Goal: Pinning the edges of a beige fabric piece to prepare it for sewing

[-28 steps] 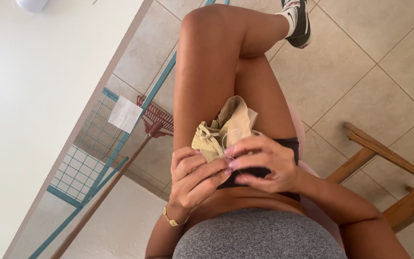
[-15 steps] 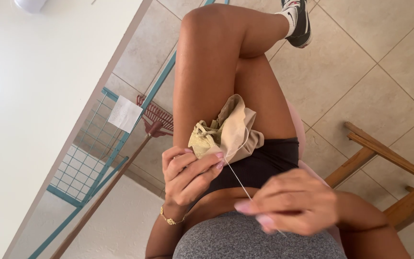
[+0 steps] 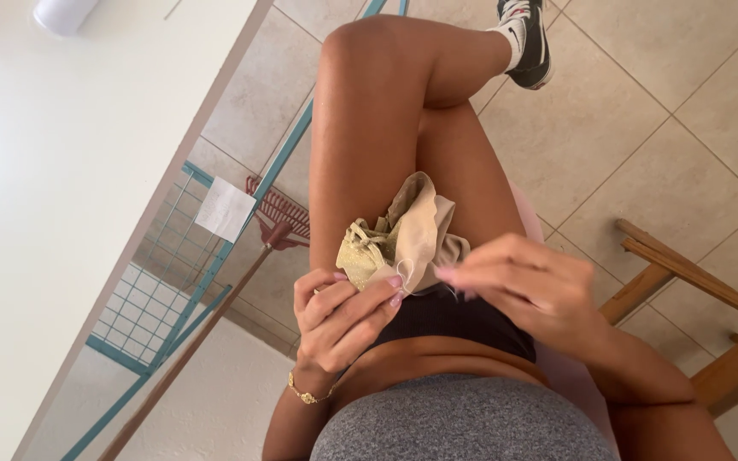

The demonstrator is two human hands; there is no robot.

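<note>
While the sewing is in hand: the person sits cross-legged on a chair, with a small bundle of beige cloth (image 3: pixel 407 235) lying on the upper thigh, just above both hands.
Left hand (image 3: pixel 339 316): its fingers are closed on the lower, gold-tinted corner of the cloth, thumb and fingertips pinching the fabric so that the edge stands up.
Right hand (image 3: pixel 527 286): it hangs just beside the cloth without touching it, fingertips drawn together in a fine pinch; a wisp of pale thread (image 3: pixel 455 293) shows below them, but a needle is too small to make out.
Step, as a judgement: a hand stitch seems to be mid-way, one hand holding the work steady and the other carrying the thread.
What a further stitch calls for: the pinched edge has to be kept still and taut, the thread free of tangles, and the point brought in close to the left fingertips without pricking them.
Wrist: a gold bracelet (image 3: pixel 305 394) sits on the left one.
Around: a white table (image 3: pixel 61 171) to the left, a teal wire rack (image 3: pixel 164 282) under it, a wooden chair frame (image 3: pixel 694 282) on the tiled floor (image 3: pixel 642 128) to the right.
</note>
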